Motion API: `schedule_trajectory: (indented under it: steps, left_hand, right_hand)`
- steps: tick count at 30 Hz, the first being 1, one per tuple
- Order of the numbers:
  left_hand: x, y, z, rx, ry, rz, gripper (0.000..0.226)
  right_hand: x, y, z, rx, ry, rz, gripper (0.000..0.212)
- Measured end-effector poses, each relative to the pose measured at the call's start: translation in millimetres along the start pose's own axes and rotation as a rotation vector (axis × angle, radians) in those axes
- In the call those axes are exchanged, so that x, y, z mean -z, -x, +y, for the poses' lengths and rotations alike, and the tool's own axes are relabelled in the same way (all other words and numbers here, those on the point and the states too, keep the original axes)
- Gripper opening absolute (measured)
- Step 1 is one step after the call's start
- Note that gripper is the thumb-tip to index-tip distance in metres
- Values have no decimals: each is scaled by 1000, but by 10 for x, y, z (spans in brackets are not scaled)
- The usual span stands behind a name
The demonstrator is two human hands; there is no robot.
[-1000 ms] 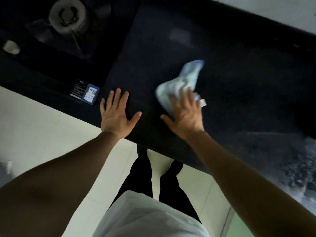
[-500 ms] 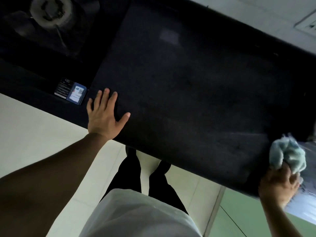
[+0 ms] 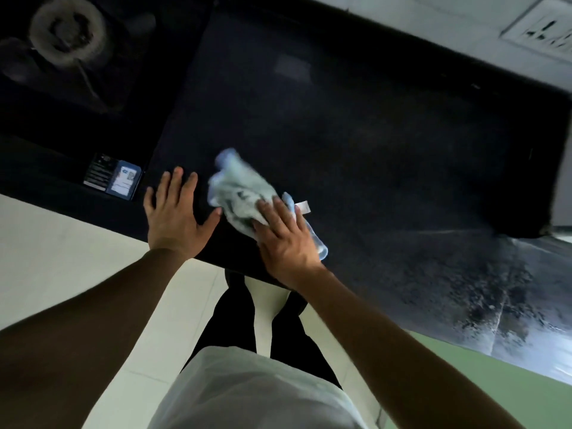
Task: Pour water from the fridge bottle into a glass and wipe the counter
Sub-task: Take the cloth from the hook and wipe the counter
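Observation:
A dark stone counter (image 3: 356, 144) fills the upper part of the head view. A crumpled pale blue cloth (image 3: 240, 190) with a small white tag lies near the counter's front edge. My right hand (image 3: 286, 239) presses flat on the cloth's near end, fingers over it. My left hand (image 3: 173, 212) rests flat on the counter just left of the cloth, fingers spread, holding nothing. No bottle or glass is in view.
A black stove with a round burner (image 3: 66, 32) sits at the far left, with a label sticker (image 3: 113, 181) on its front edge. A wall socket (image 3: 544, 29) is at the top right. The counter's right end (image 3: 495, 289) shines pale.
My right hand has swept the cloth back from the counter's far right end to the spot beside my left hand. My left hand has stayed flat on the counter.

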State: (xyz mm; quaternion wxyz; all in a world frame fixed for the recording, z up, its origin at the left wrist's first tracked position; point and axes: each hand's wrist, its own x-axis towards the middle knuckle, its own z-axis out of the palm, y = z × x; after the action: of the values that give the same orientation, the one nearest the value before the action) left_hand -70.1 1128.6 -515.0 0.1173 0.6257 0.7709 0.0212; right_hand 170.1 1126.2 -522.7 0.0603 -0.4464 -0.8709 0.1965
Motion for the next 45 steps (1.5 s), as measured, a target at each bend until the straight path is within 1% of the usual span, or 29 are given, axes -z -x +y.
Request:
schedule_trajectory:
  steps: [2,3,4,6,8,10,11,12,14,16,17,18,19,20,21,23,25,26,28,31,32,33,34,37,39,41,43,44,45]
  left_hand:
    - [8,-1,0,5,5,-8,85]
    - [14,1,3,8,3,-13,85]
    - [22,0,6,7,-1,-19,84]
    - [31,-6,8,1,-5,-28,84]
    - [45,-4,8,-3,-3,-30,85]
    - [48,-2,6,-6,1,-32,85]
    - [51,-5,1,-6,1,-33,85]
    - [50,-6,3,-6,2,-34,85]
    - [47,-6,6,-7,-2,-36,85]
    - [45,-2,6,-7,-2,-32,84]
    - [47,-1,8,-8,-3,-27,84]
    - [44,2,7,-9,-2,-21,84]
    - [40,3,7,-9,0,-18,84]
    - [36,3,7,-9,2,-15,84]
    - [32,1,6,-8,3,-13,84]
    - [16,9,4,-11,4,-5,83]
    - [-1,19,-13,-12,9,10,83]
    - [-15,20,-17,-10,19,19,83]
    - [-21,16,-18,-8,32,27,83]
    - [-16,21,-12,-9,14,-9,83]
    - [-4,18,-15,-13,8,-17,82]
    - [4,20,-16,-19,1,-24,82]
    - [17,16,-16,-27,-7,-36,83]
    - [37,-8,-30,-42,-34,-94,84]
    - [71,-15,-44,-66,-47,-141,85]
    - [96,-36,-49,-78,-66,-201,84]
    - [154,-64,-17,-65,-92,-306,87]
    - [187,-87,14,-53,-107,-359,88]
    - [236,-118,62,-38,-116,-412,90]
  right_hand:
    - [69,119,377,98,49,-15,45]
    - [160,215,614,74,54,12,44]
    - [279,360,875,-6,44,63,45]
    - [537,847,1379,-297,73,179,48]
    - [755,1548,1693,-651,102,249,45]
    - [824,2219,1769,-962,96,281,47]
    - [826,2464,1742,-1073,91,272,51]
    - [807,2630,1705,-1148,90,270,53]
    - [748,2732,1629,-1261,96,345,53]
    - [634,2520,1516,-1398,73,401,47]
    - [537,2314,1436,-1432,80,411,44]
    - [455,2049,1322,-1427,98,414,44]
    - [389,1751,1170,-1370,108,372,47]
    - [343,1440,981,-1265,123,286,52]
    - [271,1156,776,-1100,138,227,54]
    - [148,653,319,-713,87,195,57]
    - [72,257,-141,-415,25,133,61]
    - [47,140,-283,-319,-9,90,57]
    - [12,34,-355,-197,-24,31,49]
    - [139,134,-68,-64,45,-29,47]
    - [210,220,47,-64,63,-27,46]
    - [279,337,165,-106,63,-12,44]
    - [338,475,288,-189,77,16,43]
    - [548,859,405,-575,57,63,46]
    - [651,929,264,-821,62,3,44]
    - [686,818,95,-943,55,-16,37]
    - [871,632,-145,-1012,-25,79,28]
    - [982,541,-275,-1064,-103,97,26]
    - [1057,478,-343,-1074,-109,48,25]
